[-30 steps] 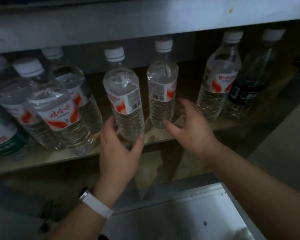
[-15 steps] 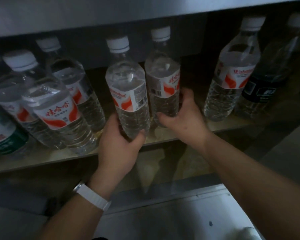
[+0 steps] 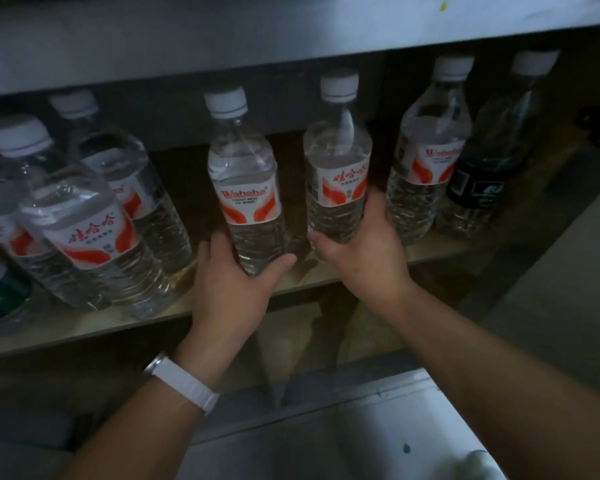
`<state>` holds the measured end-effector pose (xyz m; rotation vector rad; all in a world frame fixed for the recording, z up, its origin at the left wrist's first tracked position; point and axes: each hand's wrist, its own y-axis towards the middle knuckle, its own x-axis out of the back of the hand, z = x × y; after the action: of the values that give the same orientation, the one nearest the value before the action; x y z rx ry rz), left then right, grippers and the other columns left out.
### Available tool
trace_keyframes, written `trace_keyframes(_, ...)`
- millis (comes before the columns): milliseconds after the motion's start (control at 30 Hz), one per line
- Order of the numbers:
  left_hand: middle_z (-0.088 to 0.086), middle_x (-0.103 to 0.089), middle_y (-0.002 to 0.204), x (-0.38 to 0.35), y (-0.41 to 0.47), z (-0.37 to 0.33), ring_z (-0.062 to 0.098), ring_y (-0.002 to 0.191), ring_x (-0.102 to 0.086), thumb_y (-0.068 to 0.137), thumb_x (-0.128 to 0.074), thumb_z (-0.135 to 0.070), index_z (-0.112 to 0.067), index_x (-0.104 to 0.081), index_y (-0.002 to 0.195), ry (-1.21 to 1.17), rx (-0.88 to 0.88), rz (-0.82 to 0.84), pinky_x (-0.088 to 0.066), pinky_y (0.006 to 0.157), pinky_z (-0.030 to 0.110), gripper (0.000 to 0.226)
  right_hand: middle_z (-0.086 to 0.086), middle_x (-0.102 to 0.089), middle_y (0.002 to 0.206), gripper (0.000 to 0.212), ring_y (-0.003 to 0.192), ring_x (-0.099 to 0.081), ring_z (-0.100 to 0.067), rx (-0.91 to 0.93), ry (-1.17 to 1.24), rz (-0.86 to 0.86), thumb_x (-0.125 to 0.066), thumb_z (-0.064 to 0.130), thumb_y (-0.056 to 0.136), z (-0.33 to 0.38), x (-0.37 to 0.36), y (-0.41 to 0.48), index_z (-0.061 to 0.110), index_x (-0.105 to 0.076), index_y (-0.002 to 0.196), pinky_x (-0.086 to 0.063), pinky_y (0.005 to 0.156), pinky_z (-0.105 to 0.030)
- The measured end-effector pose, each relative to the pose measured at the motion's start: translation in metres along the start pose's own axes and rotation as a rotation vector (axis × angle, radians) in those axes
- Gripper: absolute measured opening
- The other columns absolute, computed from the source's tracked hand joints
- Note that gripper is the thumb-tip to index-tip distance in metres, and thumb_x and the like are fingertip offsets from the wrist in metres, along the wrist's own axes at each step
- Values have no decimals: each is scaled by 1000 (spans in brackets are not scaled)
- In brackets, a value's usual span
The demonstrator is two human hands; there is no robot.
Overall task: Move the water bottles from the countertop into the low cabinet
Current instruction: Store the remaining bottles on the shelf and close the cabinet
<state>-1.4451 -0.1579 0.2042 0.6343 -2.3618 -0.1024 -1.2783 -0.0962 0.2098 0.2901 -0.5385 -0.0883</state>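
Bottles (image 3: pixel 245 188) in row on shelf (image 3: pixel 84 327) (two side by side mid-row).

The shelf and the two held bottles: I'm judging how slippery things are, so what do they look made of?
Left bottle and right bottle: clear ribbed plastic, see-through, with glossy paper-like labels and white plastic caps. Shelf: probably light wood or laminate, matte tan edge.

White wristband (image 3: pixel 182 384), white surface (image 3: pixel 343 441) with a dark speck
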Motion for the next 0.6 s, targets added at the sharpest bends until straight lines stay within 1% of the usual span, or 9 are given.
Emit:
trace_keyframes(100, -15, -51, 126, 7, 1, 4, 13, 120, -54, 77, -76, -49, -31, -46, 140, -86, -30, 56, -44, 94, 33, 72, 9, -50, 132, 87, 124, -51, -10, -44, 45, 58, -84, 40, 70, 1, 2, 5, 31, -32, 139, -49, 100, -36)
trace_keyframes(167, -20, -53, 123, 10, 1, 5, 8, 116, -55, 80, -77, -42, -31, -45, 140, -121, -28, 94, -44, 93, 31, 69, 11, -51, 131, 86, 122, -51, -9, -62, 79, 103, -85, 38, 70, 0, 4, 7, 32, -33, 139, -48, 100, -36)
trace_keyframes(233, -23, -53, 121, 10, 2, 5, 5, 114, -54, 81, -77, -40, -32, -43, 140, -142, -24, 108, -45, 93, 30, 69, 15, -54, 128, 84, 120, -53, -6, -65, 107, 124, -83, 35, 73, -1, 4, 6, 33, -33, 140, -48, 99, -33)
trace_keyframes(300, -25, -54, 118, 8, 1, 7, 4, 112, -55, 82, -77, -39, -34, -43, 138, -158, -25, 102, -46, 92, 29, 66, 19, -55, 123, 79, 115, -54, -1, -55, 114, 113, -82, 35, 75, -1, 4, 4, 33, -34, 138, -48, 96, -28)
trace_keyframes(400, -28, -51, 112, 3, 2, 6, 1, 107, -53, 83, -77, -36, -35, -42, 138, -176, -28, 90, -43, 83, 19, 65, 17, -56, 120, 75, 110, -54, 0, -40, 81, 64, -81, 36, 77, -1, 2, 2, 31, -36, 137, -47, 92, -24)
trace_keyframes(433, -26, -51, 114, 2, 4, 4, 1, 107, -52, 83, -77, -35, -32, -42, 140, -184, -24, 98, -42, 82, 20, 67, 15, -57, 121, 75, 111, -54, -1, -36, 74, 42, -81, 35, 78, -1, 1, 2, 30, -36, 137, -48, 93, -25)
trace_keyframes(467, -24, -52, 116, 0, 5, 1, 2, 108, -52, 84, -77, -35, -31, -42, 141, -193, -20, 107, -44, 85, 23, 67, 13, -57, 123, 74, 113, -55, -2, -35, 66, 22, -80, 34, 78, -2, 1, 3, 29, -37, 138, -48, 94, -26)
trace_keyframes(533, -22, -54, 115, -6, 9, -5, 5, 108, -55, 84, -77, -35, -35, -44, 134, -196, -28, 122, -47, 88, 30, 61, 11, -57, 127, 72, 118, -54, -5, -40, 48, -5, -79, 33, 79, -3, 2, 5, 29, -37, 137, -45, 94, -25)
trace_keyframes(600, -24, -53, 109, -14, 13, -10, 5, 104, -55, 84, -77, -36, -42, -40, 123, -184, -39, 141, -46, 80, 26, 54, 13, -55, 128, 72, 116, -50, -1, -46, 33, -18, -78, 35, 80, -4, 2, 8, 30, -35, 138, -41, 91, -22)
